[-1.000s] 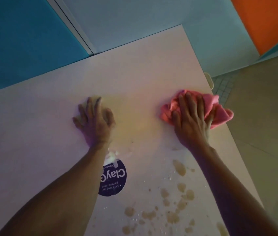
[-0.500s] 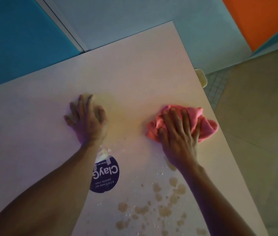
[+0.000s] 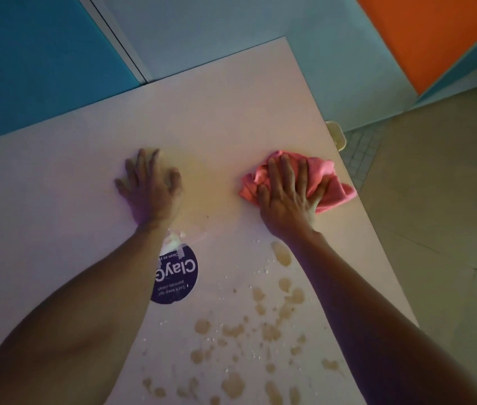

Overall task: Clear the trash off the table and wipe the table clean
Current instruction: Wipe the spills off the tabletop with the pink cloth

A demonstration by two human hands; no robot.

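Pink cloth (image 3: 327,182) sits bunched up near the right edge of the white table (image 3: 216,118), and the right hand (image 3: 288,197) is flat on top of it, fingers spread and fairly straight, pressing it down rather than grabbing it. A crumpled flap of the cloth sticks out to the right of the thumb side, close to the table edge.

The left hand (image 3: 151,185) rests on the bare tabletop well apart from the cloth, palm down with the fingers a bit bent and the tips touching the surface. It doesn't look like it's holding anything, but the far side of the fingers is hard to make out in this dim light.

Nearer the camera there's a mess of brownish spill spots (image 3: 260,331) scattered between the two forearms and down toward the bottom of the shot, with tiny pale droplets or crumbs mixed in. One bigger blotch (image 3: 282,254) lies right beside the right wrist.

A round dark purple sticker (image 3: 177,277) with white lettering is stuck on the table, partly under the left forearm. Just above it there's a small wet, shiny patch (image 3: 181,236) by the left wrist.

Past the table's right edge, a small pale container (image 3: 338,138) pokes out down on the floor side. Blue and orange panels show behind the table.
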